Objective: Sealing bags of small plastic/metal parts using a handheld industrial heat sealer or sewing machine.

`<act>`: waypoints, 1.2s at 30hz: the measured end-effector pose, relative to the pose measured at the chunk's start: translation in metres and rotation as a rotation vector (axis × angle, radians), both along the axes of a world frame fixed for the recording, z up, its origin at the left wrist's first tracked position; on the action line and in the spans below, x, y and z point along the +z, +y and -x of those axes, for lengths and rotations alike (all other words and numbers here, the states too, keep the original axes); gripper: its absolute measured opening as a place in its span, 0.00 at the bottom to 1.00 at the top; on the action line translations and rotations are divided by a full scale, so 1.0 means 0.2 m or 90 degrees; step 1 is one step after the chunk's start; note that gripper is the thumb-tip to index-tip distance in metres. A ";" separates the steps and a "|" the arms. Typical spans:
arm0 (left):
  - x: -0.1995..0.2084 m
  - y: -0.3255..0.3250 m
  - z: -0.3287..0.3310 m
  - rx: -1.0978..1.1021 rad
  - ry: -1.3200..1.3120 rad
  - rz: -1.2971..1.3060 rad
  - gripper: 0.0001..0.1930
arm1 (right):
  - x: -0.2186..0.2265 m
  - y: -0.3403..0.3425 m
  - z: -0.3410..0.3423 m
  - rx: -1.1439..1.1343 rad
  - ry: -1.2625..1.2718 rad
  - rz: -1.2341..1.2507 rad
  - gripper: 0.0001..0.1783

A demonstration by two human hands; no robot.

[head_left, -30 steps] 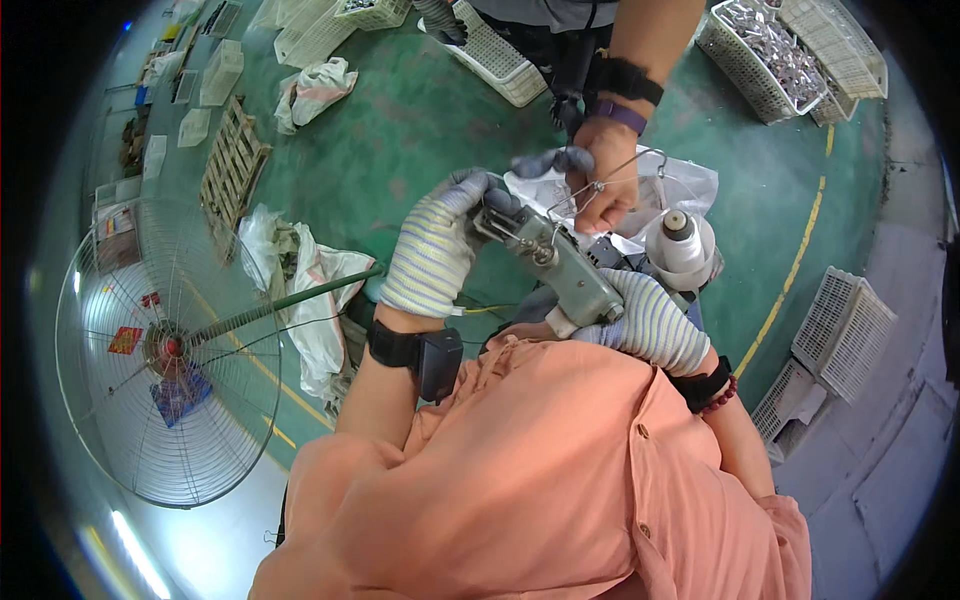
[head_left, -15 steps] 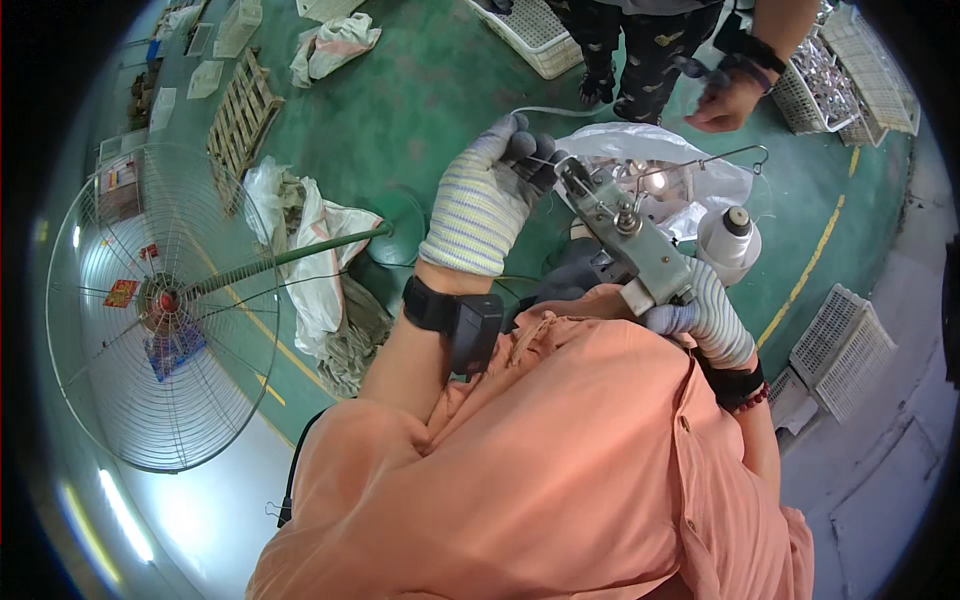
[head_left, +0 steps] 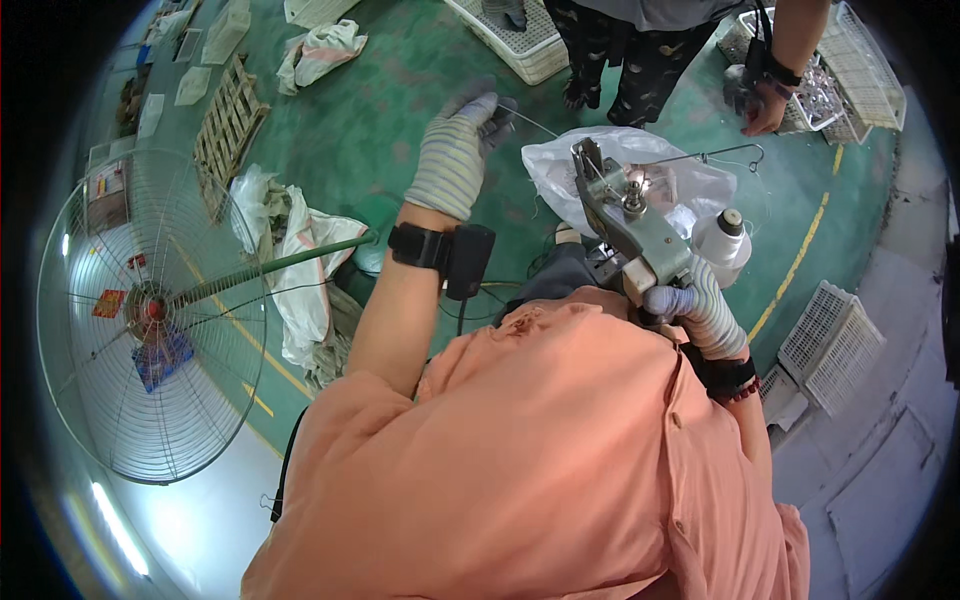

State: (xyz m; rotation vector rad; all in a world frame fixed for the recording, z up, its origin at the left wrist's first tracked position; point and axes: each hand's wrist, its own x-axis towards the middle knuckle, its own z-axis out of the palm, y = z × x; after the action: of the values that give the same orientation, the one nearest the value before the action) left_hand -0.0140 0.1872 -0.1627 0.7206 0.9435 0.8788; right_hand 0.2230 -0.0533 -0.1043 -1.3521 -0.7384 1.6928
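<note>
"Two striped gloves show on us. With twelve at the top of our view, what is each hand doing?"

"Our right hand (head_left: 712,312), at three o'clock, is wrapped around the lower end of a grey sewing machine (head_left: 652,242). We find the machine at two o'clock, tilted, its narrow head pointing toward eleven."

"And our left hand (head_left: 450,160)?"

"Just before twelve, raised apart from the machine. Its fingertips are blurred, but we see them pinched together on a thin thread (head_left: 532,122), which slants toward four o'clock, to the machine's head."

"What do we have around the machine?"

"A white spool (head_left: 718,244) is just beside it, on its three o'clock side, and a bent wire (head_left: 705,157) reaches out toward three above the spool. Beyond, a white plastic bag (head_left: 552,165) lies on the green floor (head_left: 425,65), partly hidden by the machine."

"Who else is near us?"

"A co-worker (head_left: 645,68) stands toward one o'clock, a hand (head_left: 768,110) hanging at two, well apart from ours. We also see a big fan (head_left: 154,309) at nine."
</note>
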 end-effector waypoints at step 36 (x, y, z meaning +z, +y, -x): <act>0.39 -0.13 -0.34 -0.508 0.371 -0.917 0.07 | -0.05 0.03 0.02 -0.011 0.029 -0.052 0.22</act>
State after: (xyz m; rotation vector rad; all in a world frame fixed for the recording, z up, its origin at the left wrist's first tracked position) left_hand 0.0549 0.1606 -0.0850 2.4750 0.2571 0.4944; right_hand 0.2189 -0.0470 -0.1143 -1.2565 -0.7588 1.6572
